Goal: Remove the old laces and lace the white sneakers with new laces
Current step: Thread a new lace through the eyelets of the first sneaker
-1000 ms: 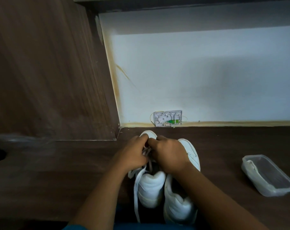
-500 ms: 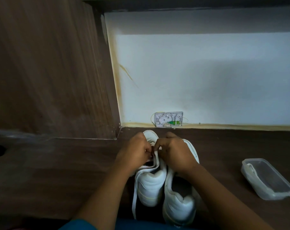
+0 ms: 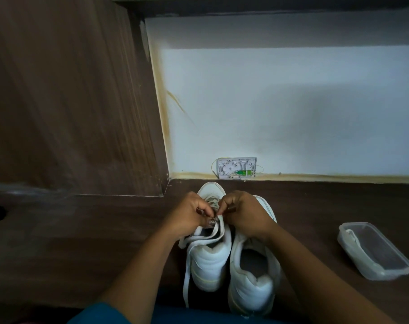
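A dark wooden table [image 3: 82, 242] stretches under me to a white wall [image 3: 292, 101]. A brown wood panel [image 3: 70, 90] stands on the left and meets the wall in the corner. The left sneaker [image 3: 210, 265] and the right sneaker [image 3: 252, 288], both white, stand touching side by side on the table, heels toward me and toes near the wall. A clear plastic tub [image 3: 374, 251] lies well apart on the right. A small white box [image 3: 237, 167] sits low on the wall, just beyond the toes. My left grip [image 3: 189, 213] and right grip [image 3: 245, 213] meet above the left sneaker's eyelets, fingers curled, each pinching the white lace [image 3: 187, 277]. Its loose end trails down that sneaker's outer side toward me.
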### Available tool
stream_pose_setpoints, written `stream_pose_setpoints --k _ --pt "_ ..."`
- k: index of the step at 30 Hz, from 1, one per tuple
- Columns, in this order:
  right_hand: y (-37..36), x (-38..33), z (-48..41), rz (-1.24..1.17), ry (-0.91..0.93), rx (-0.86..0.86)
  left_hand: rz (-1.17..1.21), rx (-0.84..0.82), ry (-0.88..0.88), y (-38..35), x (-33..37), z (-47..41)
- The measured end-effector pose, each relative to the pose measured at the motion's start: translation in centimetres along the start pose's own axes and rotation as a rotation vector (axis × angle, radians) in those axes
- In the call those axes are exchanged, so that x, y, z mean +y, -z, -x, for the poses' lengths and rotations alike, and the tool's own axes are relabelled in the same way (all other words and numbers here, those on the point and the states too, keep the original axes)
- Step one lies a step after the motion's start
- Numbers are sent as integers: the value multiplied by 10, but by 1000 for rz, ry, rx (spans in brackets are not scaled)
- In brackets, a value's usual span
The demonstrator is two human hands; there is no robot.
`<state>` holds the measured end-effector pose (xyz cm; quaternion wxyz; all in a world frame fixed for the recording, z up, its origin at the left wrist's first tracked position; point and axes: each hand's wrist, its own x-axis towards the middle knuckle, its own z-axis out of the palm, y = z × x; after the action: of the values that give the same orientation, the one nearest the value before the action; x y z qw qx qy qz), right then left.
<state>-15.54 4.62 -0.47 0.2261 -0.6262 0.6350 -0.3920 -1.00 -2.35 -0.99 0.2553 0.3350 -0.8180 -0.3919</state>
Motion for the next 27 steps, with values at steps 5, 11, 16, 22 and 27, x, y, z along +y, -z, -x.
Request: stream_pose_setpoints --k 5,11,16,22,27 --pt "10 -2 -4 50 -50 -78 207 0 213 11 2 -4" --pt "15 6 -21 95 -214 24 50 200 270 -2 -9 -33" --pt "1 9 -38 214 -256 -19 -235 47 214 -3 -12 -44" --pt "-2 11 -46 259 -251 -76 -272 -27 156 4 -19 -46" --pt "-12 11 -48 397 -179 -38 -287 30 117 0 -19 -45"
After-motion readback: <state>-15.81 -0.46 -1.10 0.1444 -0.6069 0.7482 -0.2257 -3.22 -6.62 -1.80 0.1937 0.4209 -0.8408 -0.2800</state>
